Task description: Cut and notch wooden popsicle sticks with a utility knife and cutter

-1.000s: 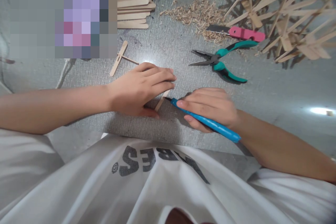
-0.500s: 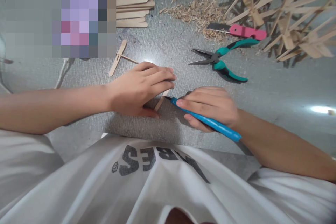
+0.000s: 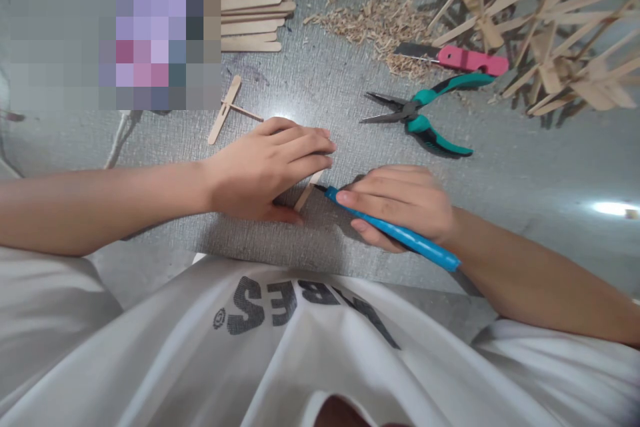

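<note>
My left hand (image 3: 275, 167) presses a short wooden craft stick (image 3: 306, 195) against the grey table, thumb at its near end and fingers over its far end. Part of the stick is hidden beneath the fingers. In my right hand (image 3: 400, 203) is a slim blue-handled craft knife (image 3: 407, 237), gripped between thumb and fingers. Its dark tip meets the stick's right edge, in the gap between my left thumb and fingers. Just beyond my left wrist lies a joined pair of sticks (image 3: 225, 110), a thin one set across a wider slotted one.
Needle-nose pliers (image 3: 413, 110) with green handles lie spread open beyond my right hand. Behind them are a pink utility knife (image 3: 473, 61) and a heap of wood shavings (image 3: 385, 20). Assembled stick pieces (image 3: 545, 20) crowd the far right; loose craft sticks (image 3: 255, 3) are stacked far left.
</note>
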The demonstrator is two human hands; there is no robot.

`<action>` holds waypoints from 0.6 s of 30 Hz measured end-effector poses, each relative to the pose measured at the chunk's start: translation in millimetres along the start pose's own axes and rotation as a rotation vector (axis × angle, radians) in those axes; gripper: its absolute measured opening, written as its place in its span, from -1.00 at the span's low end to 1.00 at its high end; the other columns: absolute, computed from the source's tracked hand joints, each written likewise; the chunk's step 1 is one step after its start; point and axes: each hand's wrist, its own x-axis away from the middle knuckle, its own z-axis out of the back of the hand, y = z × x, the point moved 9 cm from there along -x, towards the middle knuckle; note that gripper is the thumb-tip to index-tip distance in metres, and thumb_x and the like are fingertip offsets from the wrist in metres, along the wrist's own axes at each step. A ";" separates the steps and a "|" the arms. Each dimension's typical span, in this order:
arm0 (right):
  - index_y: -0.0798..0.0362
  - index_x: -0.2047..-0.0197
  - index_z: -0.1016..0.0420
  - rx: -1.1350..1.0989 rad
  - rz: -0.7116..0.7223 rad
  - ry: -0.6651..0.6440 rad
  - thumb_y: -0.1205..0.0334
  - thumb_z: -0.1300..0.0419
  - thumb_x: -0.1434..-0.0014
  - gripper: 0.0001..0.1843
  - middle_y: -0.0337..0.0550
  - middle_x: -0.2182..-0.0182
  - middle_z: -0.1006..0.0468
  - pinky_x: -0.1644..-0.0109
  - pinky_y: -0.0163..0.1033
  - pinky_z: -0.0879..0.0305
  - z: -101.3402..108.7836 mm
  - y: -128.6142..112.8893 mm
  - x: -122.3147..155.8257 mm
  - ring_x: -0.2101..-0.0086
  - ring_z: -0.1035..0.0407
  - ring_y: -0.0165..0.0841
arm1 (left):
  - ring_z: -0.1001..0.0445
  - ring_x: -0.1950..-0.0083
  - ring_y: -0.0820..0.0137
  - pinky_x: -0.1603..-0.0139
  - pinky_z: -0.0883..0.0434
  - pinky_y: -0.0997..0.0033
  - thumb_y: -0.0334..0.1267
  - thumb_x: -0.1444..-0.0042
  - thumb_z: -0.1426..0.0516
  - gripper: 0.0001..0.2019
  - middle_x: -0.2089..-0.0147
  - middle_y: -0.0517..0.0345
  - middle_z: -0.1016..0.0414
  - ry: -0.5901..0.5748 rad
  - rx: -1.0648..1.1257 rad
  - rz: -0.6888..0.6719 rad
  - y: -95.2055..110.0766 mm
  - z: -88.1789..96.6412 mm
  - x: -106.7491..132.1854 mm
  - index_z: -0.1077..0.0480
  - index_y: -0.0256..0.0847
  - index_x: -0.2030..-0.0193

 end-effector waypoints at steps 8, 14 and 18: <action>0.07 -0.26 -0.57 0.010 0.008 0.005 0.25 -0.26 -0.56 -0.73 -0.07 0.21 -0.80 0.28 -0.16 -0.58 0.8 -0.7 -2.7 0.34 -0.63 -0.26 | -0.47 -0.68 -0.13 -0.68 -0.31 -0.15 0.14 -0.43 -0.36 -0.31 -0.58 -0.27 -0.55 -0.013 0.011 0.008 0.1 0.1 -0.5 -0.42 -0.18 -0.54; 0.06 -0.31 -0.55 -0.008 -0.011 -0.004 0.29 -0.24 -0.54 -0.67 -0.09 0.20 -0.80 0.26 -0.17 -0.60 0.2 0.7 -2.9 0.34 -0.64 -0.28 | -0.46 -0.67 -0.13 -0.67 -0.31 -0.16 0.17 -0.45 -0.32 -0.27 -0.59 -0.29 -0.53 -0.008 0.008 0.003 -0.3 -0.6 -0.3 -0.38 -0.20 -0.57; -0.02 -0.40 -0.51 -0.009 -0.031 -0.008 0.27 -0.24 -0.54 -0.58 -0.14 0.21 -0.80 0.28 -0.18 -0.59 0.5 1.7 -2.4 0.35 -0.65 -0.28 | -0.48 -0.66 -0.13 -0.65 -0.31 -0.16 0.20 -0.46 -0.31 -0.28 -0.59 -0.27 -0.54 -0.013 -0.010 0.000 -0.1 -0.7 -0.5 -0.38 -0.17 -0.57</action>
